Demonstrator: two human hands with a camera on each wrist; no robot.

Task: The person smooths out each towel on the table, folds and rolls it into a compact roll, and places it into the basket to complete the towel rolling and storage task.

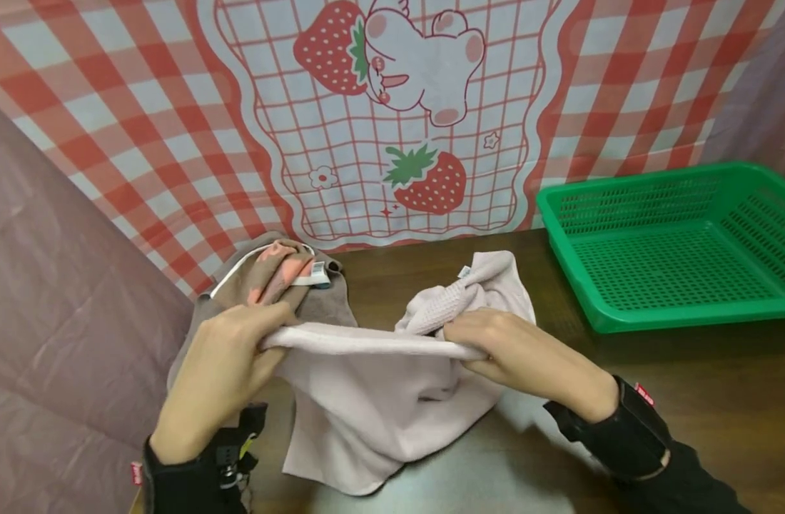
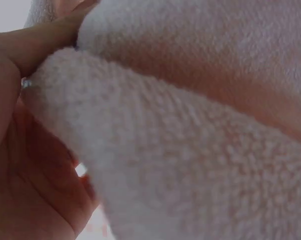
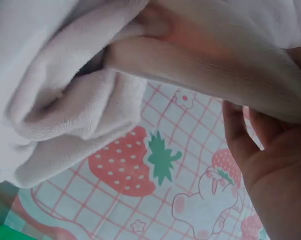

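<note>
— What did the hands work over?

— A dark wooden table (image 1: 720, 385), with a red-checked cloth backdrop (image 1: 142, 128) hung behind it — strawberries and a cartoon animal printed in the middle. Mauve fabric draped down on the left-hand side.

— And the thing held?

— A pale pinkish-white towel (image 1: 373, 407), soft and fleecy, with one waffle-textured fold bunched up just beyond the right hand. Its upper edge was pulled taut between the two hands; the rest hung down to the table beneath them.

— How did the hands lie?

— The left hand (image 1: 219, 371) pinched the edge between thumb and curled fingers; the right hand (image 1: 514, 353) gripped the other end the same way.

— How many of each?

— One pale towel, one brown towel (image 1: 277, 282) with pink patches heaped just beyond the left hand, and one green plastic basket (image 1: 675, 250) out past the right hand, well apart from it.
</note>
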